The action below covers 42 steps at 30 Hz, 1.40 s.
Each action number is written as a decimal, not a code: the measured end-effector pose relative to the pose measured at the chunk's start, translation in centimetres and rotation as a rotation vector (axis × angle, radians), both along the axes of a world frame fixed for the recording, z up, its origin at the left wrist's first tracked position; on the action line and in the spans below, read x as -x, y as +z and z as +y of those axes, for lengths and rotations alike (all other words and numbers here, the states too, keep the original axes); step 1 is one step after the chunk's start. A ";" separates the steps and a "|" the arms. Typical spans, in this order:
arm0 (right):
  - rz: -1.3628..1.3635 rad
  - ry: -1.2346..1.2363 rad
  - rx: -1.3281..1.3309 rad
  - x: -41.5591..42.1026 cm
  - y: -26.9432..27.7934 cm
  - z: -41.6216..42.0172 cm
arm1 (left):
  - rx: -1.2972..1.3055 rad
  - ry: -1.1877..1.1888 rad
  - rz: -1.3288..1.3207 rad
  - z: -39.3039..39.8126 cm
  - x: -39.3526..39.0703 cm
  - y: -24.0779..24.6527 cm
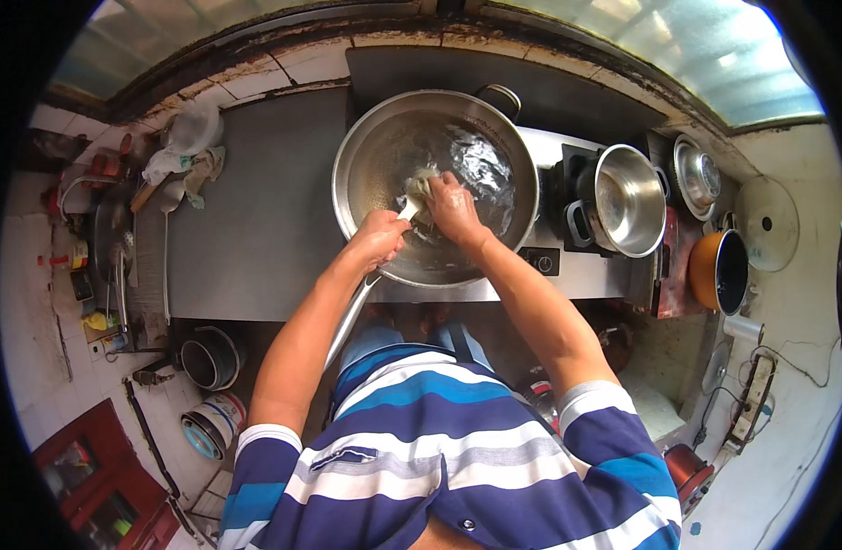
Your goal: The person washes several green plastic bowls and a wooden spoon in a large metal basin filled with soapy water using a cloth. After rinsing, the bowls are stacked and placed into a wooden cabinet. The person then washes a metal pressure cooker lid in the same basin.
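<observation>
Before me on the stove sits a wide metal wok (362, 130) with water in it. Over its near left part, my left hand (380, 238) grips the white handle of a utensil (411, 207), whose far end is hidden. My right hand (454, 206) is at the water near the wok's middle, its fingers closed on a pale wet cloth (421, 184) around the utensil's far end. The wok's long metal handle (352, 320) points towards me, below my left forearm. A loop handle (507, 96) stands at the far rim.
A steel pot (630, 199) stands right of the wok, with an orange pot (720, 271) and a metal lid (696, 177) beyond. Left lie a ladle (167, 240), cloths (204, 172) and a clear plastic bowl (195, 127). A dark pot (204, 361) stands low at left.
</observation>
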State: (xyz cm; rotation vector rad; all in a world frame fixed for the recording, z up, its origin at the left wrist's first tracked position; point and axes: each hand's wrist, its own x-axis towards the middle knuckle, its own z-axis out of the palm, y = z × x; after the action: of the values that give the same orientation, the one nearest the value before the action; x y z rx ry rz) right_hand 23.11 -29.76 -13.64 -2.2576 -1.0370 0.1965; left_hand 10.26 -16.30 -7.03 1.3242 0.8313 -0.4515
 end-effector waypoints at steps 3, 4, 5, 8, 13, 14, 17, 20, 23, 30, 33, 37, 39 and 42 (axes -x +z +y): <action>-0.195 -0.061 0.156 -1.3 -0.8 1.1 | 0.022 0.025 -0.011 0.1 0.0 -0.4; -0.180 -0.107 0.162 -1.4 -0.7 1.4 | 0.017 0.030 -0.013 -0.1 0.0 -0.4; -0.165 -0.154 0.168 -1.4 -0.6 1.5 | 0.012 0.034 -0.015 -0.3 0.0 -0.4; -0.148 -0.208 0.223 -1.3 -0.7 0.7 | -0.062 0.043 -0.086 -0.7 -0.2 -1.9; 0.118 -0.125 0.201 0.0 0.8 -1.1 | -0.286 -0.040 -0.251 -1.4 -0.7 -4.9; 0.244 -0.157 0.192 0.2 1.4 -1.3 | -0.286 -0.054 -0.272 -1.3 -0.8 -5.1; 0.185 -0.059 0.000 0.9 1.5 -1.6 | -0.281 -0.070 -0.278 -0.9 -0.8 -5.4; 0.205 -0.055 0.015 1.0 1.9 -0.5 | -0.272 -0.082 -0.272 -0.3 -0.8 -5.8; 0.163 -0.077 0.044 0.6 1.8 0.9 | -0.295 -0.113 -0.256 0.1 -0.8 -5.4; 0.003 -0.188 0.168 -0.6 1.0 4.3 | -0.497 -0.156 -0.276 -0.1 -0.5 -4.4; -0.109 -0.241 0.208 -1.9 -0.5 4.9 | -0.512 -0.091 -0.304 -0.7 -0.5 -4.5; -0.232 -0.388 0.245 -2.9 0.1 4.6 | -0.563 -0.090 -0.294 -0.8 -0.5 -4.2; -0.215 -0.363 0.315 -3.6 0.2 3.1 | -0.574 -0.091 -0.315 -1.0 -0.6 -4.5; -0.193 -0.312 0.285 -2.4 -0.3 0.8 | -0.595 -0.110 -0.342 -0.8 -0.7 -4.6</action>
State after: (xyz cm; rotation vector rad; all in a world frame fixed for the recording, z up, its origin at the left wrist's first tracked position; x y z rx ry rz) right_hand 25.52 -28.97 -13.96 -2.7055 -0.7731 -0.0090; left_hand 10.96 -17.06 -11.64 1.9380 0.6242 -0.0458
